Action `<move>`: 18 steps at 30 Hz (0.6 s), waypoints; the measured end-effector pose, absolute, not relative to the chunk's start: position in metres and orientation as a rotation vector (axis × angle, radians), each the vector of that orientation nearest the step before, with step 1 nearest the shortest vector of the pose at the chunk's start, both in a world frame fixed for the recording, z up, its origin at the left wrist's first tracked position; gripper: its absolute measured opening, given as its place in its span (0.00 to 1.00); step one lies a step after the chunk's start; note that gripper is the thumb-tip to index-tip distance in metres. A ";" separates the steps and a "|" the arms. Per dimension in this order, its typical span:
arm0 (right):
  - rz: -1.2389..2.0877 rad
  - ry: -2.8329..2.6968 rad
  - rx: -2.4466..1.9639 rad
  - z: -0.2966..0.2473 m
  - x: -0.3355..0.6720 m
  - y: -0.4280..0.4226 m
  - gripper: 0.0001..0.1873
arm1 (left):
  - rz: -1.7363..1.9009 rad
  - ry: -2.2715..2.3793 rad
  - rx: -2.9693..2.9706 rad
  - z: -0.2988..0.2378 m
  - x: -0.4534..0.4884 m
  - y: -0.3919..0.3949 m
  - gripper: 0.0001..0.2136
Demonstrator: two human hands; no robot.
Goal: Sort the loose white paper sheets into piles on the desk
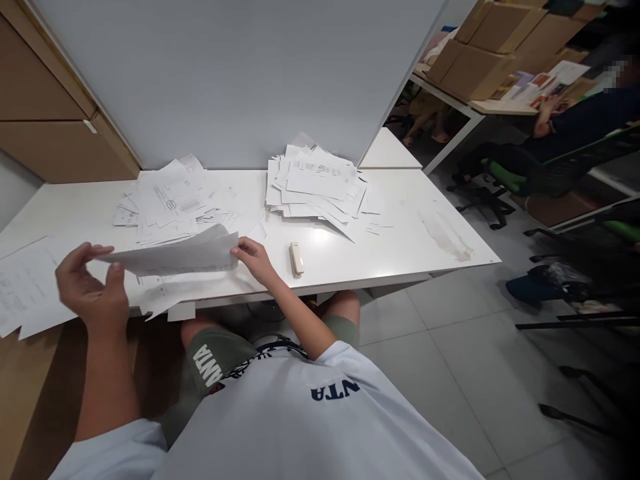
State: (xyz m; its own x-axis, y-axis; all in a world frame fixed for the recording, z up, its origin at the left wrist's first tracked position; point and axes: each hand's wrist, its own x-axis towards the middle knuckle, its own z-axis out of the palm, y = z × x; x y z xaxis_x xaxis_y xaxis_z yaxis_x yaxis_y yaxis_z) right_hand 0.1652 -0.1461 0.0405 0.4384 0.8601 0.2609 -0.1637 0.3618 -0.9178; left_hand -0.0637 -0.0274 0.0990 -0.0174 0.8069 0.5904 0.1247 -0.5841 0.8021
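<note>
A bent white sheet of paper (175,257) is held up above the front left of the desk, stretched between my two hands. My left hand (95,287) has its thumb and fingers around the sheet's left end. At the right end, my right hand (254,259) pinches the paper between thumb and fingers. Whether it is one sheet or a few together I cannot tell. Beneath it lie more printed papers (167,290), some jutting past the desk's front edge. A beige stapler (296,260) rests on the desk to the right of my right hand.
A loose paper pile (173,197) lies behind the held sheet, and a thicker paper stack (320,180) at back centre. More sheets (30,283) spread at far left. A grey partition (250,80) and cardboard boxes (55,133) border the white desk (400,240). Another person (585,120) sits at right.
</note>
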 end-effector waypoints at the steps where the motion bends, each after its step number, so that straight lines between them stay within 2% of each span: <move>1: 0.749 -0.823 -0.988 0.035 0.162 -0.149 0.10 | 1.646 0.912 1.702 0.091 -0.061 -0.024 0.32; 3: 0.716 -0.741 -1.016 0.022 0.158 -0.153 0.10 | 1.616 0.835 1.641 0.071 -0.053 -0.021 0.36; 6: 0.721 -0.712 -1.036 0.006 0.155 -0.156 0.10 | 1.516 0.976 1.523 0.038 -0.042 -0.023 0.39; 9: 0.779 -0.763 -1.061 0.000 0.155 -0.157 0.10 | 1.593 1.037 1.492 0.015 -0.033 -0.027 0.41; 15: 0.773 -0.771 -1.143 -0.004 0.155 -0.155 0.15 | 1.511 0.996 1.499 0.004 -0.019 -0.036 0.27; 18: 0.791 -0.725 -1.132 -0.008 0.157 -0.155 0.14 | 1.519 1.060 1.507 0.013 -0.014 -0.039 0.22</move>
